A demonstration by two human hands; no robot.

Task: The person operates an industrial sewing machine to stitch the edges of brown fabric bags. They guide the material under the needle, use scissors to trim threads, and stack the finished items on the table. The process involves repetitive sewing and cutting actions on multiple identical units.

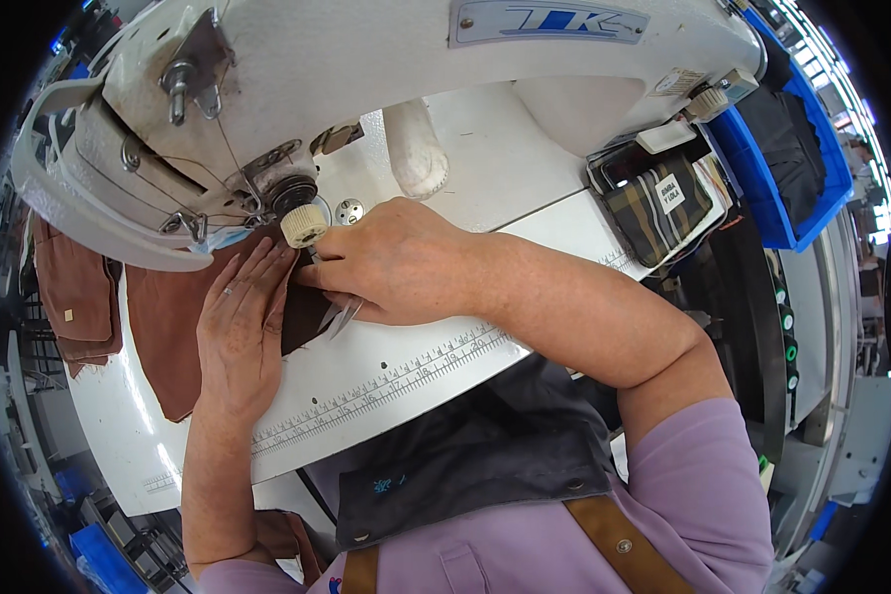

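Observation:
A white sewing machine stands over a white table marked with a ruler. My left hand lies with long, straightened fingers on brown fabric below the machine's cream knob. My right hand is curled beside it, close under the needle area, which is mostly hidden. Its fingertips are at the fabric's dark edge, and a thin silvery pointed tool sticks out beneath its fingers; what kind it is I cannot tell.
More brown pieces lie at the left. At the right are a striped pouch with items in it, a blue bin holding dark cloth, and several thread spools. A dark apron is below the table edge.

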